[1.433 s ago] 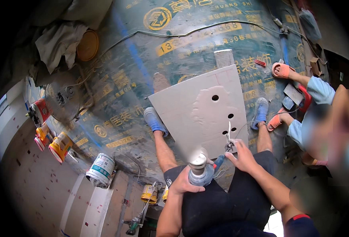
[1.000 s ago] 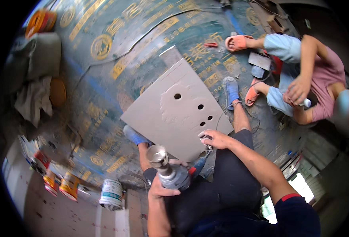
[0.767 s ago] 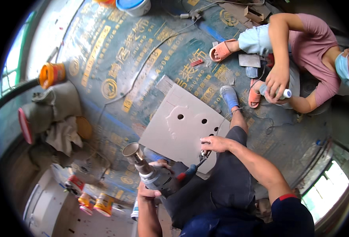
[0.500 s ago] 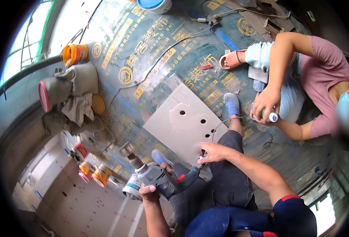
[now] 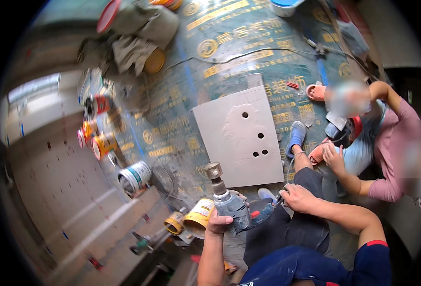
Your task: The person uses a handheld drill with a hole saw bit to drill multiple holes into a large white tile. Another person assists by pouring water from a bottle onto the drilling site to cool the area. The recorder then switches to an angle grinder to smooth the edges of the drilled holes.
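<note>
A: Four round holes are already cut in the flat grey square tile lying on the printed blue floor sheet.

B: And the drill?

A: The left hand is wrapped tight round the grey drill with its round metal cutter, lifted off the tile. The right hand is closed at its back end.
</note>
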Demonstrator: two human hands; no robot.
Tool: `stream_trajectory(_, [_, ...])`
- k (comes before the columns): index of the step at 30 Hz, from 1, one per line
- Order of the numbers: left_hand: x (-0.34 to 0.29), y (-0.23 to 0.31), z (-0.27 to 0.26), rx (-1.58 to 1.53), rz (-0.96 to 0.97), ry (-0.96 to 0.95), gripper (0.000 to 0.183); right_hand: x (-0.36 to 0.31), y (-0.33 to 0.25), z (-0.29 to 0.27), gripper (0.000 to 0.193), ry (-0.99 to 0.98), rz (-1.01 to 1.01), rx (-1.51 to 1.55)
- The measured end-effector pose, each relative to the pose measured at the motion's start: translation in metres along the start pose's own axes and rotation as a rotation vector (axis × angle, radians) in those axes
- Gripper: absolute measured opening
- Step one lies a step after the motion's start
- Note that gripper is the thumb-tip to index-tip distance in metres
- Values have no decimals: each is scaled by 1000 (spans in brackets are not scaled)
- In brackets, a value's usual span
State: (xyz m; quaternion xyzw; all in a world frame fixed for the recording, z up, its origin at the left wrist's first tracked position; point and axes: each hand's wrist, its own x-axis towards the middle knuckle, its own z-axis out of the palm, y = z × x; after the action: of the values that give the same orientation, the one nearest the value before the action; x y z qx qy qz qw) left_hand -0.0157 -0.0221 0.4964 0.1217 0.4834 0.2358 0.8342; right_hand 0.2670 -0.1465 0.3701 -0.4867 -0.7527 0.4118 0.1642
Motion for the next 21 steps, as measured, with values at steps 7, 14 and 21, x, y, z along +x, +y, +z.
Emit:
stream_trajectory(7, [-147,-64,-101,-219,282,-45,80,-19,-102,44,24,-139,-176,-307])
stream_trajectory(14, [-281,-117,-150,-495,395,49,74,-56,-245,48,32,4,-91,-323])
stream_trajectory(21, [-355,-158,-157,-549,442,98,76,-139,-312,73,45,140,659,966])
